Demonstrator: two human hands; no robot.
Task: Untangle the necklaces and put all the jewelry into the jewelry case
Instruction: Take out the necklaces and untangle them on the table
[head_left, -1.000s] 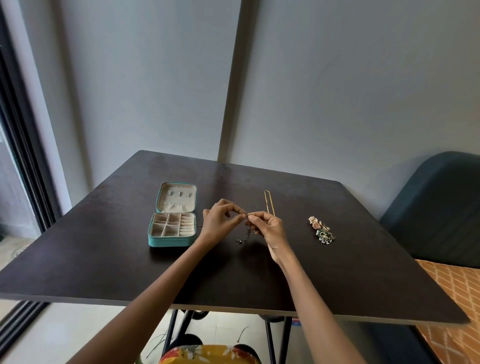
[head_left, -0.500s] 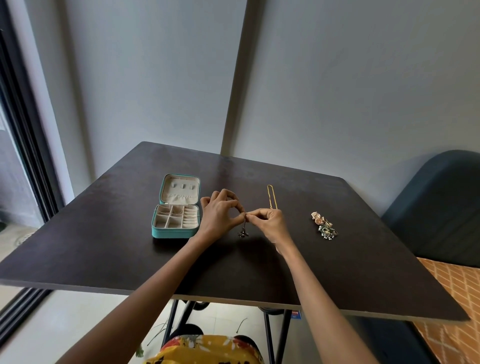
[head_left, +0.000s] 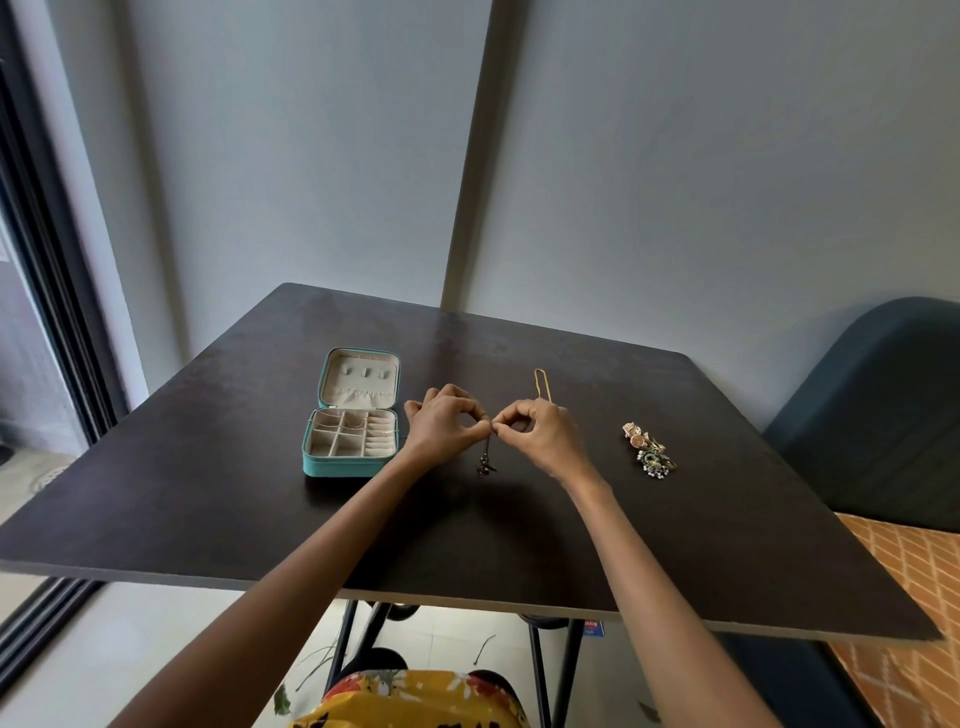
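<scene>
My left hand (head_left: 445, 426) and my right hand (head_left: 540, 434) meet fingertip to fingertip above the middle of the dark table (head_left: 208, 467). Both pinch a thin dark necklace (head_left: 486, 457), whose pendant hangs down to the tabletop. A gold chain necklace (head_left: 541, 383) lies stretched out just beyond my right hand. The teal jewelry case (head_left: 353, 413) stands open to the left of my left hand, with thin gold chains in its beige compartments. A small pile of earrings and rings (head_left: 648, 451) lies to the right of my right hand.
A dark blue upholstered seat (head_left: 883, 405) stands at the table's right side, with an orange patterned surface (head_left: 914, 597) in front of it. A grey wall rises close behind the table. A dark window frame (head_left: 47, 291) runs along the left.
The pendant hung off the table half a second ago and now reaches down to it. Both hands stay together at the same spot, pinching the chain; the head camera has shifted slightly.
</scene>
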